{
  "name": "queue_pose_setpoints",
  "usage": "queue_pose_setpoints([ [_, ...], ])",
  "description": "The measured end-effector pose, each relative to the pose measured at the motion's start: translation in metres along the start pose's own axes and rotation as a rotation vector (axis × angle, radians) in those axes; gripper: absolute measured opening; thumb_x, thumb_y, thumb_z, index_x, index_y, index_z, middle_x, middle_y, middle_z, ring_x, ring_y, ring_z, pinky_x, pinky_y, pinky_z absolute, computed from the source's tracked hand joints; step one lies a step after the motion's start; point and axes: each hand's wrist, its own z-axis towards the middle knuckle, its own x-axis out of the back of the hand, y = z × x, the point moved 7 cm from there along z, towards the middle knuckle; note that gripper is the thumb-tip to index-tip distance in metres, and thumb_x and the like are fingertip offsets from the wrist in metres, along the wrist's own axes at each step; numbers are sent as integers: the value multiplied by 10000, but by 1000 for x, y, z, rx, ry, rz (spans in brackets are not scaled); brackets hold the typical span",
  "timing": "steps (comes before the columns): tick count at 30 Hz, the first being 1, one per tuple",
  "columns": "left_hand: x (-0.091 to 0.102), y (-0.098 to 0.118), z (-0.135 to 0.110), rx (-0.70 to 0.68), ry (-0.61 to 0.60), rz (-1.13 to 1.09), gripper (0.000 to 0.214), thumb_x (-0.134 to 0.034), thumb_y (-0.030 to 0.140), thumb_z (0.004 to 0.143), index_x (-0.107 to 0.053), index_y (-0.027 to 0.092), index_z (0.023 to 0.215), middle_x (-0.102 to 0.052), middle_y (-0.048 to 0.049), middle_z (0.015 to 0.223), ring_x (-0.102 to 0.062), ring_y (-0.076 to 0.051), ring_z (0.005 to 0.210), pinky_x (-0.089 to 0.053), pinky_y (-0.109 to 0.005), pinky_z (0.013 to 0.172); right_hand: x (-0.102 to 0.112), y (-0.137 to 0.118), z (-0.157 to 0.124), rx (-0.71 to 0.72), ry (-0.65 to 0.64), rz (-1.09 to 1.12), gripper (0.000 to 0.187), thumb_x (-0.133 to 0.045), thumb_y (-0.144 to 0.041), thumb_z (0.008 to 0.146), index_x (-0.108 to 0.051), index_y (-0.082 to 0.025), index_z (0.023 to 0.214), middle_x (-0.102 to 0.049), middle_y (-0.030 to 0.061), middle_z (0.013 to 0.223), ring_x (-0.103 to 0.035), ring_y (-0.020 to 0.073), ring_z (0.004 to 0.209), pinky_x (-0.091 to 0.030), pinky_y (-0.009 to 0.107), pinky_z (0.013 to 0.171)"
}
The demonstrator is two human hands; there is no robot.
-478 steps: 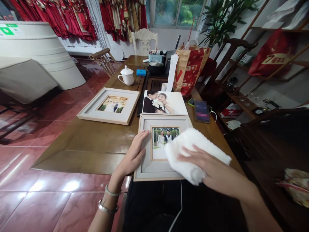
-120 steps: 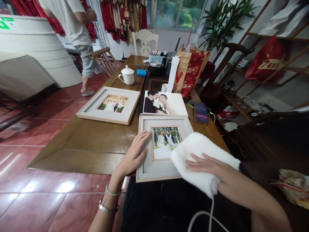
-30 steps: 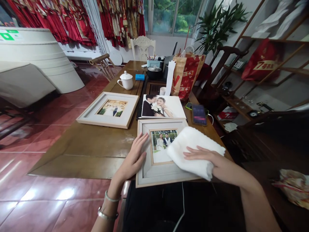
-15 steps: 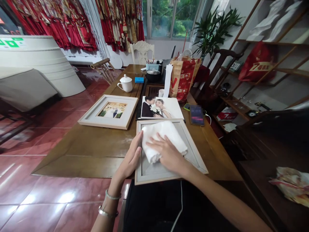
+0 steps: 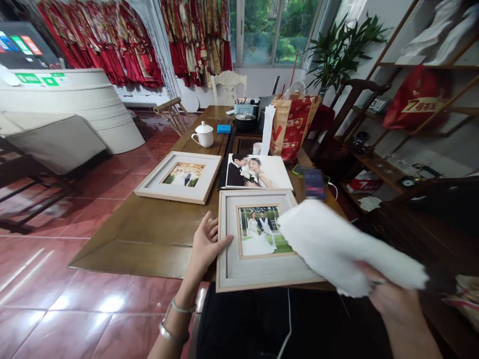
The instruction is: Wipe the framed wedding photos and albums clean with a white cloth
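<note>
A white-framed wedding photo (image 5: 262, 232) lies flat at the near edge of the wooden table (image 5: 157, 234). My left hand (image 5: 206, 245) rests open against the frame's left edge, fingers spread. My right hand (image 5: 389, 299) is at the lower right, off the frame, closed on a white towel (image 5: 337, 244) that drapes over it and covers the frame's right side. Most of the right fingers are hidden under the cloth.
A second framed photo (image 5: 179, 175) and an unframed wedding print (image 5: 258, 172) lie further back. A phone (image 5: 313, 182), white teapot (image 5: 204, 134), blue box (image 5: 223, 128), red paper bag (image 5: 294, 122) and wooden chairs (image 5: 348, 114) stand behind.
My right hand has swept the towel from the middle of the frame to its right side and lifted it off, uncovering the photo. The left hand stays at the frame's left edge.
</note>
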Motion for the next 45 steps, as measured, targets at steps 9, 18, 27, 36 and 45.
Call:
queue_pose_setpoints([
  [9,0,6,-18,118,132,-160,647,-822,148,546,-654,153,1170,-700,-91,1167,-703,-240,946,-575,-249,717,1,-5,-13,449,61,-374,442,-512,-133,771,-659,-287,1158,-649,47,1257,-584,326,1186,-399,514,1094],
  [18,44,26,-48,98,263,-344,803,-842,122,474,-601,230,1232,-762,-25,924,-737,-229,726,-596,-232,579,-39,5,-4,107,-366,-167,642,-656,-280,789,-456,-275,1399,-417,48,1507,-289,292,1422,-242,525,1167],
  [27,70,47,-43,330,356,-485,452,-622,57,692,-636,195,1122,-753,-34,803,-743,-240,694,-627,-332,656,-145,-37,-28,-394,-746,542,453,-647,-428,843,-617,-211,1239,-700,101,1138,-662,292,1002,-594,450,807],
  [36,48,31,-61,-133,31,-556,813,-480,839,687,-558,291,1283,-683,-71,1201,-499,-320,1287,-504,-446,975,-186,-30,-42,-566,-569,917,222,-703,-300,799,-714,-163,974,-738,73,941,-682,236,802,-611,423,703],
  [45,27,49,-41,-68,426,-580,356,-754,161,714,-606,251,1025,-707,28,856,-699,-138,771,-558,-198,633,-219,-59,-26,-372,-771,856,398,-649,-377,854,-605,-211,1213,-675,86,1181,-641,265,1046,-528,501,923],
])
